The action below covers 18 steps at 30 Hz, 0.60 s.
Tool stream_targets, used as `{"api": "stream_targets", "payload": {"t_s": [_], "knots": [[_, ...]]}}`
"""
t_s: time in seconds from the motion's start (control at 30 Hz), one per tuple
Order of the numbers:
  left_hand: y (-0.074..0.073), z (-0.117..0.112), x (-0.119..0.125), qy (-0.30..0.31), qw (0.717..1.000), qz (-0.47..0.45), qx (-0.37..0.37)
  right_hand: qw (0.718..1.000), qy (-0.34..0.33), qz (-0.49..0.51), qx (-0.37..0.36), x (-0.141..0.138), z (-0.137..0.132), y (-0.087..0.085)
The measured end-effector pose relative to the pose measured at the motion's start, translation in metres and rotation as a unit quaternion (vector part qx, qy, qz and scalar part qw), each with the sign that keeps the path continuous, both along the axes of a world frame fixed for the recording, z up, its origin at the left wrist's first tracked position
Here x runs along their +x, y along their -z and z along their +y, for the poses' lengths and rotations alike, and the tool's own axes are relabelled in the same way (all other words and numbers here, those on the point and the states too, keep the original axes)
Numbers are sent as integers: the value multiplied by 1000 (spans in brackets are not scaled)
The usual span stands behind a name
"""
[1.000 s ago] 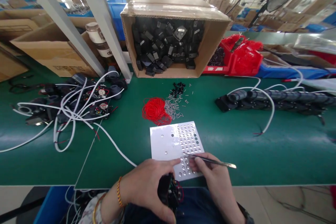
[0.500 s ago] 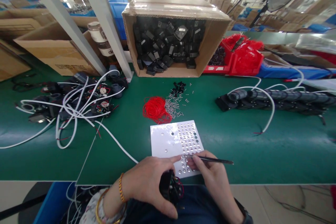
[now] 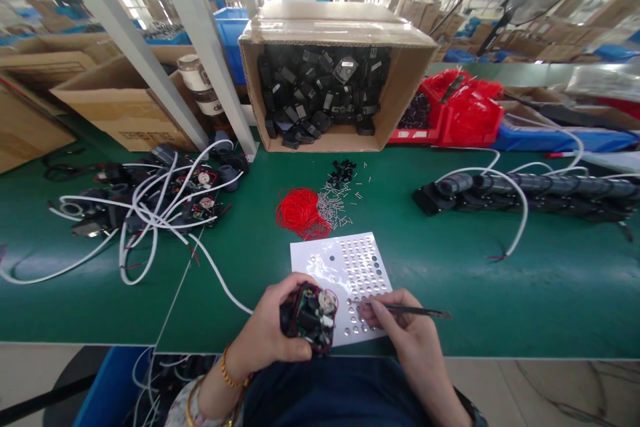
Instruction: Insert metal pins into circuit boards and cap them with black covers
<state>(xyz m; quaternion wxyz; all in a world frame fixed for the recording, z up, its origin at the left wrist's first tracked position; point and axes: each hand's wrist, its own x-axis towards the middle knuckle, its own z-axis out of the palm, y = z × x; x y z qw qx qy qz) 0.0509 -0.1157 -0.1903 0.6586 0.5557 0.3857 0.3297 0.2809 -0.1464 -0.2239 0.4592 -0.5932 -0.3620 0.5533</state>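
Note:
My left hand (image 3: 273, 330) grips a small black motor assembly (image 3: 309, 317) with red wires, its open face turned up toward me, just above the table's front edge. My right hand (image 3: 400, 330) holds thin metal tweezers (image 3: 407, 310), whose tip rests on a white sheet (image 3: 320, 263) of small round clear stickers lying on the green mat. The two hands sit close together, the sheet partly under them.
A red wire bundle (image 3: 296, 211) and scattered metal pins (image 3: 336, 203) lie behind the sheet. An open cardboard box (image 3: 407, 90) of black parts stands at the back. White-cabled assemblies (image 3: 150, 203) pile at left; a row of black units (image 3: 525, 190) lies at right, beside red bins (image 3: 465, 113).
My left hand lifted off the sheet and turned the black assembly face up. The right hand with the tweezers stayed nearly still on the sheet.

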Motion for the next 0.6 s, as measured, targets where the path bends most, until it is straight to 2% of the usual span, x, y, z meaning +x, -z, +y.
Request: {"api": "stream_targets", "payload": {"t_s": [0.1, 0.17, 0.27, 0.33, 0.43, 0.6], "knots": [[4, 1, 5, -145, 985, 49, 77, 996, 26, 85, -33, 7, -1, -3], [8, 6, 13, -188, 972, 78, 117, 982, 52, 169, -67, 9, 4, -8], [14, 13, 26, -202, 969, 56, 130, 958, 56, 265, -95, 2, 18, -22], [19, 15, 34, -210, 969, 37, 123, 953, 43, 291, -70, -9, 29, -30], [25, 15, 40, -227, 967, 26, 111, 959, 32, 281, -9, -24, 40, -37], [27, 16, 39, -230, 967, 31, 102, 970, 24, 241, -6, -34, 42, -37]]}}
